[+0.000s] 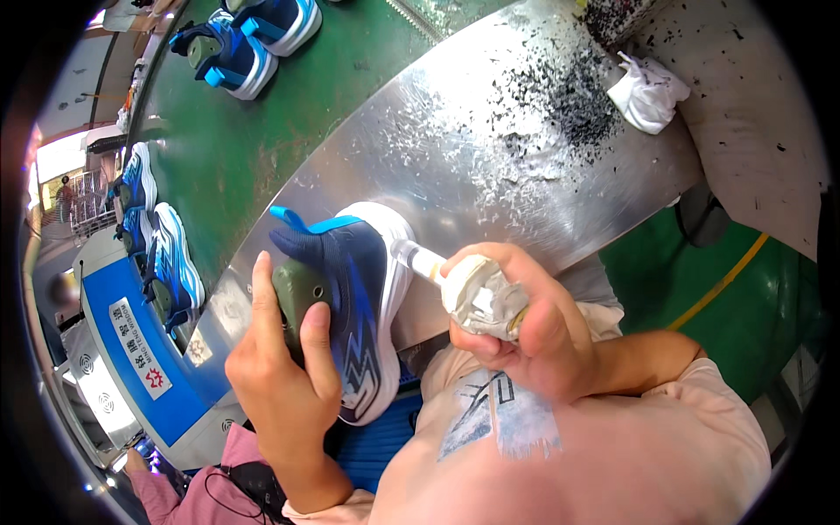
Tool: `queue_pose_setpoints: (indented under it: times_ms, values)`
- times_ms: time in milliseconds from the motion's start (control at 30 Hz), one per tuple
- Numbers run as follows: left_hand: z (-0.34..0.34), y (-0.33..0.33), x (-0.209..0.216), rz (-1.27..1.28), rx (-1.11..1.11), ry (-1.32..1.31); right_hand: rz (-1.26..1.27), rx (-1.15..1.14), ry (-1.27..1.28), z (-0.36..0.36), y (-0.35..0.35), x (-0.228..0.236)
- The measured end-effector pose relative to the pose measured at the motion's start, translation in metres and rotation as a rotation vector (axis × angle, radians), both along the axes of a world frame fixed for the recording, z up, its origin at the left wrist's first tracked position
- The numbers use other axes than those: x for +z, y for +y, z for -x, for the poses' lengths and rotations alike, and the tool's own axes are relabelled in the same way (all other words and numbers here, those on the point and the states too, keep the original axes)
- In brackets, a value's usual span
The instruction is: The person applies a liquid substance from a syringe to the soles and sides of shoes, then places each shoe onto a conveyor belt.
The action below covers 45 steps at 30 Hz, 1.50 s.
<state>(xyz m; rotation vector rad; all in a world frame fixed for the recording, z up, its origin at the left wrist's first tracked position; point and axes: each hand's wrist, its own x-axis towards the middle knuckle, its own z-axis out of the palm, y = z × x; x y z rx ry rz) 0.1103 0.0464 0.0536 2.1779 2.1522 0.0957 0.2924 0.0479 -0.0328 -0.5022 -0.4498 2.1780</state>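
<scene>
A navy and blue running shoe (354, 262) with a white sole is tipped on its side over the metal sheet (420, 157), its heel pointing away from me. An olive-green shoe last (300, 284) fills its opening. My left hand (284, 376) grips this last, with the thumb across it and the index finger stretched along its left side. To the right, my right hand (551, 337) is closed around a syringe-like tool (424, 262) with a clear barrel and a bulky, whitish wrapped end. The barrel's tip is at the sole's edge near the heel; whether it touches cannot be made out.
Black scraps (577, 109) litter the sheet's far right, near a crumpled white cloth (647, 92). More blue shoes (241, 57) stand on the green table (223, 144), others at its left edge. A blue-and-white machine (144, 350) and a person in pink (188, 490) are at left.
</scene>
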Motion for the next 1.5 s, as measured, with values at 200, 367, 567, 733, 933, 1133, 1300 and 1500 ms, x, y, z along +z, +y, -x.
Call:
queue_pose_setpoints:
  times_ms: [200,367,567,733,933,1133,1300,1500]
  values:
    - [-0.01,0.027,-0.011,-0.015,0.221,0.016,-0.052,-0.043,-0.074,0.017,0.016,0.002]
    - [-0.023,0.061,-0.011,0.08,0.396,-0.062,-0.181,0.0,-0.122,0.013,0.029,-0.002]
    - [-0.031,0.073,-0.027,-0.047,0.311,0.007,-0.266,-0.057,-0.136,-0.004,0.025,-0.019]
    - [-0.059,0.069,-0.058,-0.119,0.23,0.017,0.398,0.091,0.358,-0.045,0.109,-0.084]
    - [-0.038,0.055,-0.082,-0.173,-0.226,-0.075,0.446,0.618,0.425,0.0,0.195,-0.112]
    - [-0.12,0.018,-0.132,-0.614,-0.119,0.132,0.0,0.995,-0.038,-0.045,0.233,-0.053]
    - [-0.271,0.054,-0.17,-0.836,0.16,0.321,-0.561,1.027,-0.305,-0.172,0.262,-0.01]
    - [-0.493,0.121,-0.168,-0.961,0.129,0.372,-0.641,1.029,-0.289,-0.449,0.338,0.006]
